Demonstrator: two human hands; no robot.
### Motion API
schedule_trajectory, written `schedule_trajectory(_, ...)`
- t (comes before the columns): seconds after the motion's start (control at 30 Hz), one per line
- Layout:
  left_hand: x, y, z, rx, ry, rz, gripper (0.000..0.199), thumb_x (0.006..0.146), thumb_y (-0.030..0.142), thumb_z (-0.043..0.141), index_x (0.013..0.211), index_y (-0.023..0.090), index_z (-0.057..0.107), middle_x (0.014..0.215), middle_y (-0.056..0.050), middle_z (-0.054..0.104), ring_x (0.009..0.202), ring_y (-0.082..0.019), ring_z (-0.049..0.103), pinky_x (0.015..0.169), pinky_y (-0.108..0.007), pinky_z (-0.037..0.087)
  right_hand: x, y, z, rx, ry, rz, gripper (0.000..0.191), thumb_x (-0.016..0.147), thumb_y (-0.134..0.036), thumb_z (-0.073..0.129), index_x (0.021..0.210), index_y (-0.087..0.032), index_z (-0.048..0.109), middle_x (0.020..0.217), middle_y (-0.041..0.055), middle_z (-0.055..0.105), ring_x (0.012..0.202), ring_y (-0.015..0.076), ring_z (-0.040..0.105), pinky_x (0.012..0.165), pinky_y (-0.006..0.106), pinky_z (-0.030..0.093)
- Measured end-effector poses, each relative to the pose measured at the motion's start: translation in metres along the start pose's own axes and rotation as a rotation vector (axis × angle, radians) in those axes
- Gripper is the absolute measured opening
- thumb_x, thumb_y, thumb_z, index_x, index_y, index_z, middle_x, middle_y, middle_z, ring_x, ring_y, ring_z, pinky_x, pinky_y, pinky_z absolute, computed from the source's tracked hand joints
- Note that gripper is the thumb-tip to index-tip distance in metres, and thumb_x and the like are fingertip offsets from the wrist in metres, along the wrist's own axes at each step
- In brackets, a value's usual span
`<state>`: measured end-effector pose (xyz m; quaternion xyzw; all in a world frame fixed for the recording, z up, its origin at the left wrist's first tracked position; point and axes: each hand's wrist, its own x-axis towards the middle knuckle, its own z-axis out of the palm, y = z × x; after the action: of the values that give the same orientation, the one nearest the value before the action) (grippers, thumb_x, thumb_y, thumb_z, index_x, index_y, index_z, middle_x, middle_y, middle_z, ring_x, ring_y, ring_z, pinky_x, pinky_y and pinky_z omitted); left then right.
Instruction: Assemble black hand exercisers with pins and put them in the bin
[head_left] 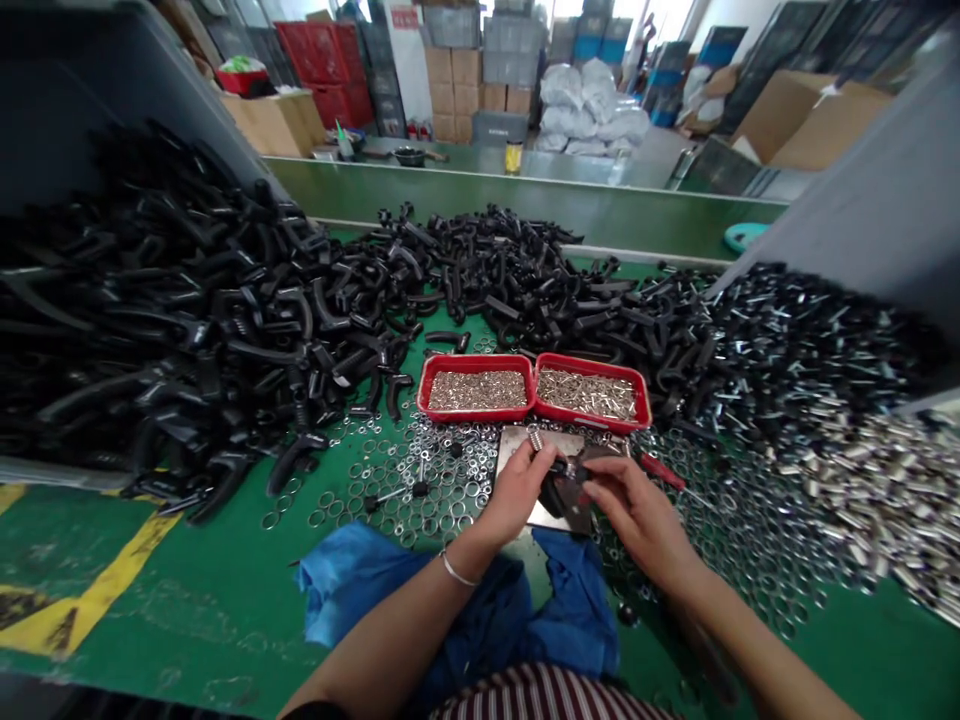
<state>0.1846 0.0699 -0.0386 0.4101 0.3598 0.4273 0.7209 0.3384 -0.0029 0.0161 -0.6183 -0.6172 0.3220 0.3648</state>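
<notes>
My left hand (517,492) is closed round a black lever handle (556,496). A ribbed silver piece, like a spring or a threaded end, (536,441) sticks up by my left thumb. My right hand (637,508) pinches the other end of the handle; whether a small part is also between those fingertips I cannot make out. Beneath both hands lies a metal plate (513,450). Just beyond it stand two red trays, the left tray (477,415) with tiny metal bits and the right tray (592,420) with small pins or screws.
Black handles (300,310) are heaped at the left and back. Loose rings (450,510) cover the bench around the plate. A red screwdriver (664,472) lies by my right hand. Black-headed bolts (810,340) and silver sleeves (885,480) pile up rightward. Blue cloth (360,580) lies in front.
</notes>
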Motion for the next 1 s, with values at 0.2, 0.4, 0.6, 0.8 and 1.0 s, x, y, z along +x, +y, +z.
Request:
schedule_trajectory(0.2,-0.001,0.020,-0.004,0.194,0.004,0.046,0.038,0.093,0.056,0.051,0.094,0.018,0.058,0.084,-0.001,0.061,0.073,-0.014,0.057,0.070,-0.027,0.048,0.015,0.014,-0.002,-0.174,-0.066,-0.159,0.019,0.097,-0.033,0.052,0.113,-0.024,0.056,0.107,0.0106,0.066,0.099,0.0265,0.064,0.088,0.047,0.052)
schedule_trajectory(0.4,-0.004,0.034,-0.005,0.369,-0.017,0.107,0.033,0.095,0.051,0.049,0.096,0.019,0.057,0.087,-0.001,0.060,0.080,-0.016,0.058,0.074,-0.028,0.046,0.034,0.007,-0.014,-0.189,-0.233,-0.299,0.020,0.093,-0.034,0.058,0.110,-0.025,0.062,0.111,0.0109,0.066,0.105,0.0283,0.061,0.094,0.052,0.049)
schedule_trajectory(0.6,0.000,0.034,-0.010,0.644,0.079,0.305,0.023,0.099,0.041,0.044,0.093,0.021,0.053,0.086,-0.002,0.059,0.081,-0.017,0.054,0.076,-0.030,0.042,0.033,-0.009,0.017,0.517,-0.239,0.236,0.030,0.093,-0.052,0.055,0.092,-0.023,0.049,0.074,-0.0020,0.060,0.054,0.0131,0.059,0.055,0.030,0.051)
schedule_trajectory(0.8,0.000,0.036,-0.016,0.768,-0.020,0.411,0.026,0.098,0.044,0.047,0.087,0.020,0.052,0.080,-0.001,0.056,0.074,-0.016,0.052,0.073,-0.030,0.041,0.033,-0.007,0.021,0.559,-0.481,0.446,0.057,0.094,-0.071,0.029,0.080,-0.021,0.053,0.049,-0.0051,0.047,0.032,0.0097,0.034,0.032,0.025,0.033)
schedule_trajectory(1.0,-0.002,0.033,-0.015,0.694,-0.002,0.346,0.027,0.100,0.043,0.041,0.092,0.020,0.053,0.084,-0.003,0.060,0.079,-0.017,0.056,0.075,-0.031,0.045,0.027,-0.007,0.012,0.100,-0.192,0.110,0.038,0.084,-0.060,0.064,0.092,-0.023,0.060,0.080,0.0059,0.066,0.056,0.0154,0.056,0.044,0.025,0.040)
